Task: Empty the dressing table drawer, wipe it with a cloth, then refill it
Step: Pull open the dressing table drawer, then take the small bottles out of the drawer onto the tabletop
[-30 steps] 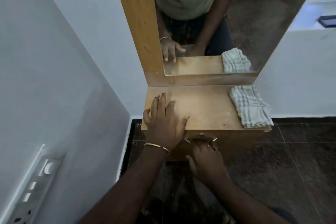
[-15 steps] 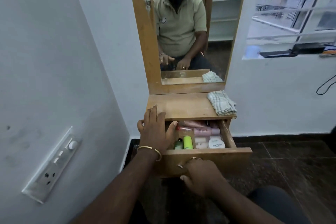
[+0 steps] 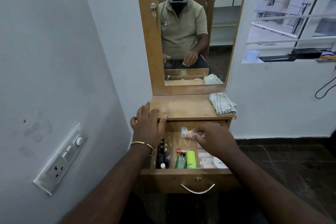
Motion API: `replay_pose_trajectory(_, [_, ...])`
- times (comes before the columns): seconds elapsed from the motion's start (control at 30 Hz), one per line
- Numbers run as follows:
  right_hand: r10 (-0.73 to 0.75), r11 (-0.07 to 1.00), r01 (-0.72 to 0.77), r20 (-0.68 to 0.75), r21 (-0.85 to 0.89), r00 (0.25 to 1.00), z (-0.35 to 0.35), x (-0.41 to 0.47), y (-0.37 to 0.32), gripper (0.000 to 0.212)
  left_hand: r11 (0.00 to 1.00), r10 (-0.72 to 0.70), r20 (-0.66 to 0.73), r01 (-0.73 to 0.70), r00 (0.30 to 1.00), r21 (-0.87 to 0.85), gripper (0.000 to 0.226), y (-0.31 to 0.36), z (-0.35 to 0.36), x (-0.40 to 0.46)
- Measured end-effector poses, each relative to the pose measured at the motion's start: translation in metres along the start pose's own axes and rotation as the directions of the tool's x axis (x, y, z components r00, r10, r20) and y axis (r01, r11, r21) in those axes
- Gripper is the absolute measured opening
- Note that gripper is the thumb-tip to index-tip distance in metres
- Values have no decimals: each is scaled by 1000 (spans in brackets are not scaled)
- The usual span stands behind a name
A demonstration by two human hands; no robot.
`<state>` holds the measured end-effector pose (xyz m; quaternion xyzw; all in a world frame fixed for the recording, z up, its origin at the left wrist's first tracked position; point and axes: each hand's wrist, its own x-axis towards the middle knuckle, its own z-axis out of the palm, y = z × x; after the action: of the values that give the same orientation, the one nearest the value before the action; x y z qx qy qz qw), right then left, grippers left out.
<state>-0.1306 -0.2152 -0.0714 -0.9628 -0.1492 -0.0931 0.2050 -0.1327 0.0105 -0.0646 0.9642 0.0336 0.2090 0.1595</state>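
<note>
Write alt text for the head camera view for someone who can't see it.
A person's right hand pinches a pale pink tube over an open wooden drawer of bottles, while the left hand rests on the wooden dressing table top. A folded checked cloth lies there below the mirror.

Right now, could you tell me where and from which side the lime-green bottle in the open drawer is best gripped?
Probably from straight above, fingers across the middle of the lime-green bottle. It lies flat, lengthwise along the drawer, its upper side bare. A dark green bottle lies close on its left and pale packets on its right, so a side approach looks cramped.
</note>
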Motion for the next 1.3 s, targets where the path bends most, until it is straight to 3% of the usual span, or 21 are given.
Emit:
replay_pose_trajectory(0.27, [-12, 999, 5, 150, 53, 989, 36, 38, -8, 18, 999, -31, 46, 31, 998, -10, 38, -27, 15, 17])
replay_pose_trajectory(0.47, [-215, 976, 190, 303, 110, 929, 68, 68, -36, 34, 998, -14, 54, 17, 998, -60, 27, -40, 29, 31])
replay_pose_trajectory(0.57, [-317, 946, 321, 364, 52, 876, 81, 81, -48, 37, 988, 29, 49, -21, 998, -156, 19, -50, 35, 34])
replay_pose_trajectory(0.7, [-342, 918, 396, 447, -31, 827, 94, 93, -49, 40, 968, 39, 56, -24, 998, -249, 15, -60, 44, 33])
replay_pose_trajectory(0.9, [-339, 905, 419, 473, -70, 813, 98, 101, -52, 32, 949, 68, 133, -22, 989, -316, 21, -67, 55, 31])
replay_pose_trajectory(1.07, [-253, 962, 273, 450, 21, 856, 91, 105, -51, 19, 938, 128, 225, -44, 966, -344, 28, -65, 54, 32])
replay_pose_trajectory(1.17, [-220, 975, 195, 395, 104, 892, 69, 111, -52, 13, 923, 183, 266, -72, 947, -379, 30, -62, 48, 35])
replay_pose_trajectory(1.3, [-266, 959, 226, 268, 169, 926, 35, 120, -56, 13, 872, 201, 265, -49, 943, -488, 34, -56, 38, 35])
